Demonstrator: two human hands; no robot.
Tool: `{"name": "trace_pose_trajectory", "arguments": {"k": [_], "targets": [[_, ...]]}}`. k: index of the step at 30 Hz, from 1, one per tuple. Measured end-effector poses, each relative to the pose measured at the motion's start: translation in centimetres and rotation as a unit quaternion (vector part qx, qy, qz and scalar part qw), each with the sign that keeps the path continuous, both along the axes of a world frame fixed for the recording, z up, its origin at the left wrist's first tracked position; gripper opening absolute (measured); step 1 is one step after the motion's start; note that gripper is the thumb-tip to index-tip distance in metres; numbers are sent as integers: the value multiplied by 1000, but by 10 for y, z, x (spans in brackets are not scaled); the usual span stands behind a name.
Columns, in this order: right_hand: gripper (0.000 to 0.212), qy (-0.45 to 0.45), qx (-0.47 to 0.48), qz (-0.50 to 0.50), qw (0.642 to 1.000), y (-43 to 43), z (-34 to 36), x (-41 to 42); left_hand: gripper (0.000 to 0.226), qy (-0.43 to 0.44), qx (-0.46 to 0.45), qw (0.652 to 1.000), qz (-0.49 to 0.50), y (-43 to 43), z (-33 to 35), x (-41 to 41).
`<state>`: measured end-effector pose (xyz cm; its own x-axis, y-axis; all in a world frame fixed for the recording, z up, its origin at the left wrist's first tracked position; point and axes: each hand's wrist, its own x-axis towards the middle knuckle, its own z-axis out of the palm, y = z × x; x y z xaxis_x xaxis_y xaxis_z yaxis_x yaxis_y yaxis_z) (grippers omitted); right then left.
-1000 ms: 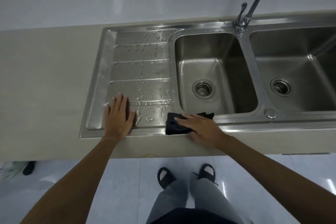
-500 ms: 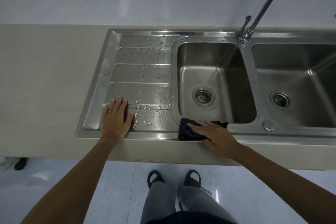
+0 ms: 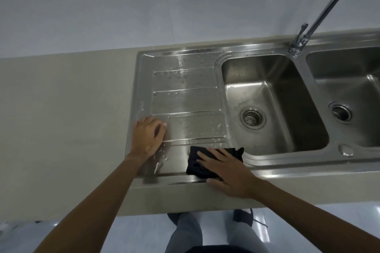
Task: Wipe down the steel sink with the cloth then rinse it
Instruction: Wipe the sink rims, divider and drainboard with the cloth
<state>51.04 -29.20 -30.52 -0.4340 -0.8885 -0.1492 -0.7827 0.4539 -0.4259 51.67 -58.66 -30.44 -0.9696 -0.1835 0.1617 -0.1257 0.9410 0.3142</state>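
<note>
- Head view: the right hand (image 3: pixel 230 172) lies flat, fingers spread, pressing the dark cloth (image 3: pixel 211 162) onto the front rim of the steel sink (image 3: pixel 185 181) — just at the near left corner of the left basin (image 3: pixel 273 104).
- The left hand (image 3: pixel 147 137) rests open, palm down, on the near left corner of the drainboard (image 3: pixel 187 98); it holds nothing and looks to be bracing the body.
- Water beads sit on the drainboard ribs, thickest near the back and along the near groove; the basin floor around the drain (image 3: pixel 252 119) looks filmed and streaked.
- The tap (image 3: pixel 308 33) arcs over from the back ledge; no water is seen running. A second basin (image 3: pixel 353 80) lies to the right.
- Judged from this, wiping is in hand and rinsing is not yet begun. To do it well: keep the palm flat so the whole cloth bears, work in overlapping strokes along the grooves toward the basin, and push droplets into the bowl rather than over the front edge onto the beige surface (image 3: pixel 67 113).
- The cloth is bunched at its left edge — smoothing it would give fuller contact.
</note>
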Motion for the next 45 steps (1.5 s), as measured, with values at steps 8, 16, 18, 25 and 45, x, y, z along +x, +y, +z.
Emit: {"name": "trace_pose_trajectory", "arguments": {"k": [8, 16, 18, 25, 45], "targets": [[47, 55, 4, 60, 997, -49, -1, -8, 37, 9, 31, 998, -50, -67, -7, -17], [54, 133, 46, 124, 982, -93, -12, -7, 53, -39, 44, 998, -18, -91, -17, -42], [55, 127, 37, 129, 983, -111, -15, -2, 53, -52, 46, 997, 15, -98, -22, -53], [60, 155, 33, 85, 984, -151, -25, -20, 52, -64, 45, 996, 46, -102, -32, -61], [59, 142, 93, -217, 961, -218, -26, -149, 55, -58, 43, 996, 43, -111, -37, -62]]}}
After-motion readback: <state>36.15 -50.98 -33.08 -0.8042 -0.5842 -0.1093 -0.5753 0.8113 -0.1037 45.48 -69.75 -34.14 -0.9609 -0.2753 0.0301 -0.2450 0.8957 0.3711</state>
